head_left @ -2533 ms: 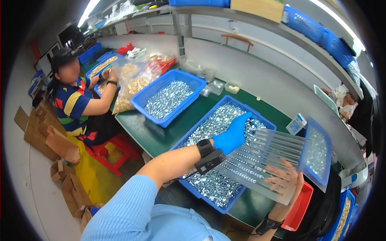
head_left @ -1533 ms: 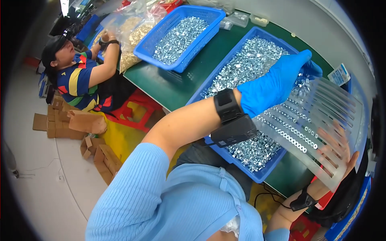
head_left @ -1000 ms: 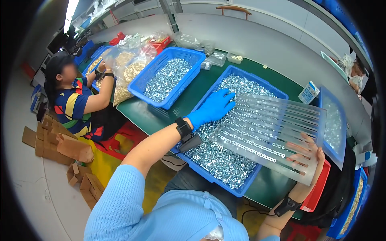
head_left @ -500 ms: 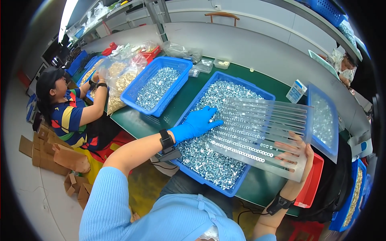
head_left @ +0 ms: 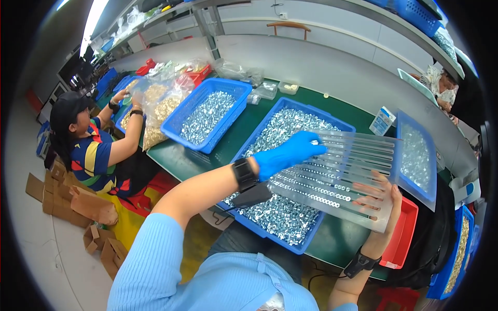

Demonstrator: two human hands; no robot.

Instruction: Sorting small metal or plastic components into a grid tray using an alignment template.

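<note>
A clear slotted tray [head_left: 358,171] lies tilted over a blue bin [head_left: 306,248] heaped with small shiny metal parts [head_left: 280,220]. Rows of the ring-like parts sit in its slots. My bare right hand [head_left: 381,199] grips the tray's right end, with fingers showing through the plastic from below. My left hand [head_left: 288,155], in a blue glove, is over the tray's upper left part. Its fingers are curled together; a small pale spot shows at the fingertips, too small to name.
Left of my bin stands a blue basket [head_left: 244,106] of similar parts. A co-worker [head_left: 96,142] handles a clear bag of brass-coloured pieces [head_left: 165,106]. To the right are a red bin [head_left: 403,233], a blue lidded tub [head_left: 415,155] and a small carton [head_left: 383,121].
My left hand has moved right and away from me across the tray, its spread fingers now curled. Fewer parts show in the slots' left parts. My right hand stays on the tray.
</note>
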